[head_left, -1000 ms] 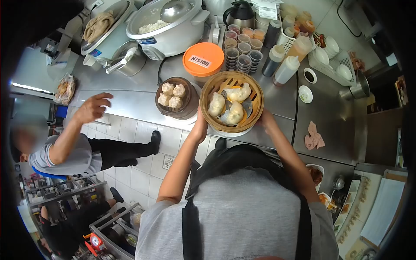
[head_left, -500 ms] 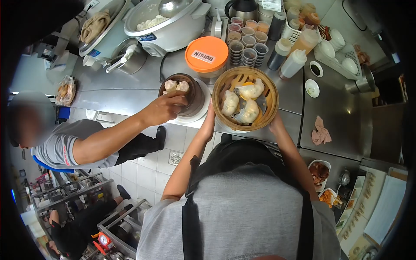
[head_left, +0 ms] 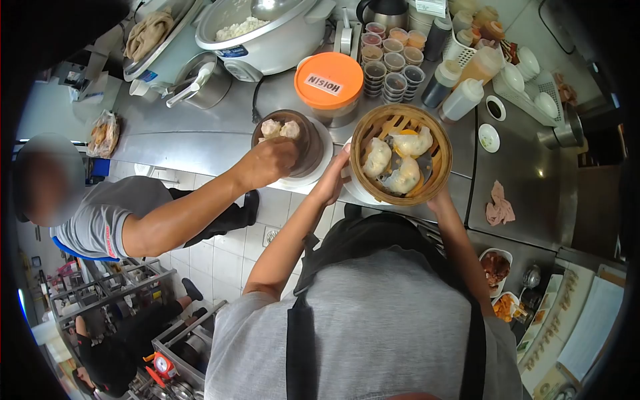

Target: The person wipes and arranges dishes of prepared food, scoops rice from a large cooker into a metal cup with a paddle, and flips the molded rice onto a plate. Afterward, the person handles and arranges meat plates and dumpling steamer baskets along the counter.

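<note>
A round bamboo steamer (head_left: 445, 160) holding three pale dumplings (head_left: 413, 141) is between my two hands, at the counter's front edge. My left hand (head_left: 332, 177) grips its left side, where part of a white plate (head_left: 359, 192) shows beneath. Against the lower right side is my right hand (head_left: 440, 201), its fingers mostly hidden under the steamer. To the left, a darker steamer (head_left: 308, 143) with small dumplings (head_left: 280, 128) stands on another white plate (head_left: 325, 159). A co-worker's hand (head_left: 270, 162) reaches over that steamer's near rim; its fingertips are partly hidden.
Behind the steamers stand an orange-lidded hoisin tub (head_left: 329, 81), stacked sauce cups (head_left: 395, 83) and squeeze bottles (head_left: 463, 100). A rice cooker (head_left: 280, 47) is at the back left. Small dishes (head_left: 489, 138) and a pink cloth (head_left: 499, 204) lie right. The co-worker (head_left: 127, 207) stands left.
My hands and the bamboo steamer have shifted slightly right, away from the darker steamer. The co-worker's hand stays at that steamer, its fingers lower over the near rim. The whole view has shifted a little.
</note>
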{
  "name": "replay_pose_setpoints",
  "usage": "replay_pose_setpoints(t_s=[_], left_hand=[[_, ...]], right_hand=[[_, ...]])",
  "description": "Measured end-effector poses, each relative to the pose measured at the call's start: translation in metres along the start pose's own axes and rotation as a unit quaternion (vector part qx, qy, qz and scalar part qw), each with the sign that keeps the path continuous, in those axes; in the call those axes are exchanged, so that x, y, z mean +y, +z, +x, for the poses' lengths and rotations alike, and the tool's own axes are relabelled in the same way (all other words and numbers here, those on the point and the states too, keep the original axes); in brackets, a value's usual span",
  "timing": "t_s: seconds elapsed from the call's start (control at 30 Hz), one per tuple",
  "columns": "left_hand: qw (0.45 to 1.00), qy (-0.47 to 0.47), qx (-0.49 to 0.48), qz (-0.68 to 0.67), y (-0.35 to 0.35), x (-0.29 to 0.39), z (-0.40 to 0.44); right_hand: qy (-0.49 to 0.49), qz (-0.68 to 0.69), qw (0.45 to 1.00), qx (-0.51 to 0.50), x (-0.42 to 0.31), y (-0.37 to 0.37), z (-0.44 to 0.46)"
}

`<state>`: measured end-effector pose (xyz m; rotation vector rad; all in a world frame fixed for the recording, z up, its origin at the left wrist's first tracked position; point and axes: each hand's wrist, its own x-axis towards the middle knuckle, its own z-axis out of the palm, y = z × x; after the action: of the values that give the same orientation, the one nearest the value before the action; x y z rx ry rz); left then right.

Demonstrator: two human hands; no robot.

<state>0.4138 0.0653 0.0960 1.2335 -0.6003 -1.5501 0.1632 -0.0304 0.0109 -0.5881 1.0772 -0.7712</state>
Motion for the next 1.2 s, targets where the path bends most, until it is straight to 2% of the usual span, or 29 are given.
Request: replay_pose_setpoints(t_s=[0.13,0.27,0.4,0.5,0.53,0.63,0.7,0.73,0.77,0.83,0.93,1.0,1.03,1.13,1.2], left_hand=[[0.999,-0.026,-0.012,-0.019,0.001,-0.002,0.005],[0.999,0.021,-0.023,-0.017,0.038,0.018,0.008],[0.998,0.003,-0.065,0.003,0.074,0.029,0.041],[0.989,-0.031,-0.139,0.027,0.098,0.026,0.077],[0.987,-0.04,-0.155,0.032,0.107,0.022,0.089],[0.968,-0.105,-0.223,0.036,0.13,0.023,0.11],[0.957,-0.043,-0.287,0.01,0.131,-0.008,0.138],[0.955,-0.077,-0.288,-0.008,0.136,-0.009,0.139],[0.956,-0.02,-0.291,0.029,0.131,-0.03,0.156],[0.956,-0.132,-0.253,0.071,0.137,-0.012,0.134],[0.96,-0.121,-0.233,0.097,0.135,-0.023,0.139],[0.96,-0.127,-0.234,0.082,0.122,-0.03,0.141],[0.962,-0.107,-0.231,0.103,0.12,-0.028,0.143],[0.962,-0.028,-0.204,0.182,0.117,-0.014,0.144],[0.951,0.048,-0.156,0.263,0.121,0.019,0.141]], right_hand=[[-0.014,0.075,0.996,-0.035,0.007,-0.019,0.011],[-0.023,0.168,0.98,-0.104,-0.029,-0.031,-0.015],[-0.114,0.092,0.988,-0.046,-0.046,-0.071,-0.022],[-0.121,0.174,0.975,0.065,-0.057,-0.091,-0.027],[-0.15,0.139,0.974,0.092,-0.048,-0.107,-0.02],[-0.134,0.07,0.973,0.172,-0.05,-0.107,-0.038],[-0.18,0.11,0.963,0.166,-0.051,-0.1,-0.041],[-0.181,0.141,0.963,0.144,-0.031,-0.123,-0.022],[-0.204,0.104,0.961,0.157,-0.022,-0.13,-0.015],[-0.148,0.057,0.972,0.175,-0.03,-0.125,-0.026],[-0.11,0.036,0.978,0.175,-0.011,-0.14,-0.008],[-0.159,-0.085,0.965,0.191,0.001,-0.146,0.003],[-0.18,-0.148,0.952,0.198,0.006,-0.149,0.007],[-0.226,-0.21,0.937,0.161,0.012,-0.165,0.02],[-0.194,-0.159,0.951,0.183,0.009,-0.167,0.018]])
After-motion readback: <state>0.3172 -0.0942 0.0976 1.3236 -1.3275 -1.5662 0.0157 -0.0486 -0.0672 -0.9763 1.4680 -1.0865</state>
